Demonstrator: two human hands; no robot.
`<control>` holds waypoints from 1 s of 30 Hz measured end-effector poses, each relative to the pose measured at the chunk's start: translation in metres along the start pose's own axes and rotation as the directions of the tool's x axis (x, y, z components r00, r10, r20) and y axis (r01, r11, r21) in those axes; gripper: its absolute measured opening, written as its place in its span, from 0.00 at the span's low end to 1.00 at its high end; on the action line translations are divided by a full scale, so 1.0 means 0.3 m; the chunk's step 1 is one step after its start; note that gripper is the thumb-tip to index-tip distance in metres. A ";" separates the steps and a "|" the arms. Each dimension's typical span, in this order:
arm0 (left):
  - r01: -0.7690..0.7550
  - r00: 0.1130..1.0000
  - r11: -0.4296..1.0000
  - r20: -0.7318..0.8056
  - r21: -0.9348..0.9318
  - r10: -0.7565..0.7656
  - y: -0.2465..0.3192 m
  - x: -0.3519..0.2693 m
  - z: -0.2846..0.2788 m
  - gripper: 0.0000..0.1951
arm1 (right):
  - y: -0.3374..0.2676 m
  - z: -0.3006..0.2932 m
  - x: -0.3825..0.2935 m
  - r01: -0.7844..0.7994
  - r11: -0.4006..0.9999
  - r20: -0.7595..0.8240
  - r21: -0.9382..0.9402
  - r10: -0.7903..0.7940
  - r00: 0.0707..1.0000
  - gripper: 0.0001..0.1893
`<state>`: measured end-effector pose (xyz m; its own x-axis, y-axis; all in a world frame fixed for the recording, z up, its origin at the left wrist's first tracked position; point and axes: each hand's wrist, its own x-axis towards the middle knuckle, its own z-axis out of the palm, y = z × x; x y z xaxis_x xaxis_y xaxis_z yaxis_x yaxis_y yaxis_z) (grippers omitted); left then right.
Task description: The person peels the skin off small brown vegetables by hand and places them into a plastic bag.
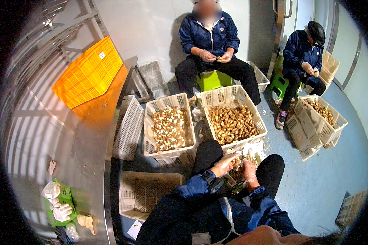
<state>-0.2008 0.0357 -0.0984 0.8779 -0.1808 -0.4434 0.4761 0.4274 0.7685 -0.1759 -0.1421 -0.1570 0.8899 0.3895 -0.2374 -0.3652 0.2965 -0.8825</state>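
Observation:
Between my knees, my left hand (225, 165) curls around a few small brown pieces that look like mushrooms (234, 163). Close beside it is my right hand (250, 172), in a clear plastic glove, fingers pointing away from me; whether anything is in its fingertips is too small to tell. Just beyond my hands stands a white plastic crate (236, 90) of whole brown mushrooms (233, 124). To its left, another white crate (169, 152) holds mushrooms with pale cut faces (171, 128). Pale scraps (237, 175) lie below my hands.
A co-worker (213, 36) sits opposite on a green stool (214, 80); another person (303, 61) works at right by a crate of mushrooms (340, 124). At left, a steel table (89, 144) bears an orange crate (89, 73) and a green basket (68, 196). A crate (151, 175) stands by my left side.

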 end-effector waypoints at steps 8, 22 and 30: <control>-0.035 0.999 0.993 0.036 -0.111 0.039 -0.027 0.016 -0.016 0.16 | 0.078 -0.055 0.030 0.062 0.998 0.112 0.011 -0.063 0.992 0.24; 0.038 0.999 0.997 -0.014 -0.067 -0.039 0.017 -0.026 -0.005 0.09 | -0.026 0.078 0.011 -0.099 0.956 -0.081 -0.276 0.080 0.994 0.15; 0.062 0.998 0.998 -0.022 -0.012 -0.062 0.029 0.009 0.086 0.09 | 0.095 -0.183 0.030 0.014 1.000 0.294 0.009 -0.016 0.956 0.20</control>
<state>-0.1930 0.0161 -0.0808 0.8453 -0.1879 -0.5002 0.5291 0.4258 0.7340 -0.1633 -0.1780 -0.2065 0.7762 0.6235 -0.0938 -0.3555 0.3099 -0.8818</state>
